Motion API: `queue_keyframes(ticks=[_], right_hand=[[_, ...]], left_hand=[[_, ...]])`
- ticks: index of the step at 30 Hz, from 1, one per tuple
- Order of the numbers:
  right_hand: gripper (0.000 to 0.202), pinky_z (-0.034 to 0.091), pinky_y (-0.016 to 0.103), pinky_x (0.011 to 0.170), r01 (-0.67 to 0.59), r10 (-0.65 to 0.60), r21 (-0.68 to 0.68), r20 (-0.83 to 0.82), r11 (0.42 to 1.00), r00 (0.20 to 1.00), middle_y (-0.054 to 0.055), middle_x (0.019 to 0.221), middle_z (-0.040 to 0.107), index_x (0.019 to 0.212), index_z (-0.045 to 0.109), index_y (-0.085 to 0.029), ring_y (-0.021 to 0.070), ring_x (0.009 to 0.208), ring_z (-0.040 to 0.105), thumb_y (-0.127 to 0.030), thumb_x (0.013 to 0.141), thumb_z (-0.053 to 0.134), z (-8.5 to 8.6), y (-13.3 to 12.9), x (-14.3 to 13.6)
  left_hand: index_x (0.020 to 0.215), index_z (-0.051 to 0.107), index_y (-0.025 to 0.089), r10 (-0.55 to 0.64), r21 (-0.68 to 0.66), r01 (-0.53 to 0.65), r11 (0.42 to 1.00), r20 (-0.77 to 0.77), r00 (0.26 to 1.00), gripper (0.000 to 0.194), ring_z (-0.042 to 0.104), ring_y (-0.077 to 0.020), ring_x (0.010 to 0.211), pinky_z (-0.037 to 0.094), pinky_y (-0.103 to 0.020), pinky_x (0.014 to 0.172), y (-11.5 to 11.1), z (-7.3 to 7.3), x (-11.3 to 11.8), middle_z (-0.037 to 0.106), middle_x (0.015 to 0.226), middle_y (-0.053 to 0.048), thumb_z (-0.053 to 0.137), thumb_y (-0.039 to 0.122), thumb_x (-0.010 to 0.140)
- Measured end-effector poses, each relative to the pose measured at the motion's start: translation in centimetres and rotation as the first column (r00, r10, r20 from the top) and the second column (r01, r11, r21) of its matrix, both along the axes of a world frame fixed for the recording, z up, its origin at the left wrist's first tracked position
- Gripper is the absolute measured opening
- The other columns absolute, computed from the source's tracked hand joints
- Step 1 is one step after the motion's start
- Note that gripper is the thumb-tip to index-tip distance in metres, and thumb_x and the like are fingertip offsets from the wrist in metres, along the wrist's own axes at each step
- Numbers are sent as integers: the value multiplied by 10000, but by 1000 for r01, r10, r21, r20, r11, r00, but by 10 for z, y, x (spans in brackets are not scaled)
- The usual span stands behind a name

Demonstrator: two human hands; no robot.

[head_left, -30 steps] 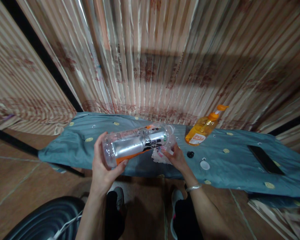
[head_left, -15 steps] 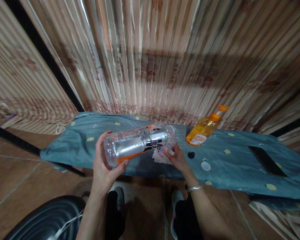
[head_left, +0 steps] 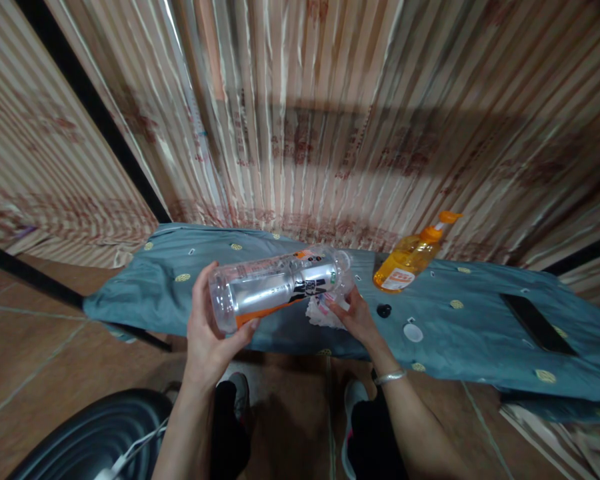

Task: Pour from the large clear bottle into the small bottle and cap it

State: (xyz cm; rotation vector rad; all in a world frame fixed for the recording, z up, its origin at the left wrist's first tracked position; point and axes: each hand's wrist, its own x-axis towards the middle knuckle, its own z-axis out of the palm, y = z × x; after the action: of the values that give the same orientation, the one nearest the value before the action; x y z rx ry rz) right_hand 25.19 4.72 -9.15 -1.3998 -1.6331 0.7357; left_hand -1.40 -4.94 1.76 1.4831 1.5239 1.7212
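A clear plastic bottle (head_left: 283, 287) with a silver, black and orange label lies almost level in the air above the cloth-covered table. My left hand (head_left: 210, 330) is wrapped round its base end, thumb in front. At the neck end, my right hand (head_left: 355, 317) is closed on the bottle, its fingers partly hidden. A crumpled white piece with pinkish marks (head_left: 325, 315), tissue-like, shows right by the right thumb; whether the thumb pinches it I cannot tell. The bottle's mouth points right, and no cap shows on it.
Right of my hands stands a pump bottle (head_left: 403, 263) of orange liquid. Nearby lie a small black cap (head_left: 384, 311) and a white disc (head_left: 413, 333). Farther right is a black phone (head_left: 537, 323). A striped curtain (head_left: 300, 133) hangs behind; a black ridged round object (head_left: 95, 433) sits lower left.
Hardly anything differs: the view has shifted very slightly, and both hands keep the same hold on the bottle.
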Motion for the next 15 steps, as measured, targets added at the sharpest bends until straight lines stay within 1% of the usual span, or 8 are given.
queue_keyframes(ticks=[5, 8, 15], right_hand=[[540, 536, 468, 831, -15, 15, 10, -3, 1000, 1000, 141, 1038, 725, 1163, 539, -172, 296, 894, 688, -514, 761, 649, 0, 0, 1], [544, 536, 464, 838, -9, 9, 4, 2, 1000, 1000, 134, 1047, 727, 1171, 543, -179, 300, 913, 690, -515, 759, 656, 0, -1, 1], [532, 548, 442, 809, -16, 16, 7, 1, 1000, 1000, 133, 1035, 731, 1181, 534, -165, 280, 881, 695, -477, 768, 657, 0, -1, 1]], left_hand=[[1398, 417, 196, 8, 6, -8, 1000, -3, 1000, 986, 602, -326, 1172, 496, -467, 1003, 0, 1, 0, 583, 1285, -134, 849, 432, 544], [1401, 411, 192, -1, 8, 1, 1000, 9, 1000, 975, 605, -319, 1168, 493, -459, 1005, 0, 1, 0, 586, 1283, -136, 842, 420, 557], [1378, 430, 175, 12, 30, -12, 999, 6, 1000, 942, 611, -319, 1159, 503, -441, 985, -1, 2, 1, 595, 1269, -141, 833, 389, 553]])
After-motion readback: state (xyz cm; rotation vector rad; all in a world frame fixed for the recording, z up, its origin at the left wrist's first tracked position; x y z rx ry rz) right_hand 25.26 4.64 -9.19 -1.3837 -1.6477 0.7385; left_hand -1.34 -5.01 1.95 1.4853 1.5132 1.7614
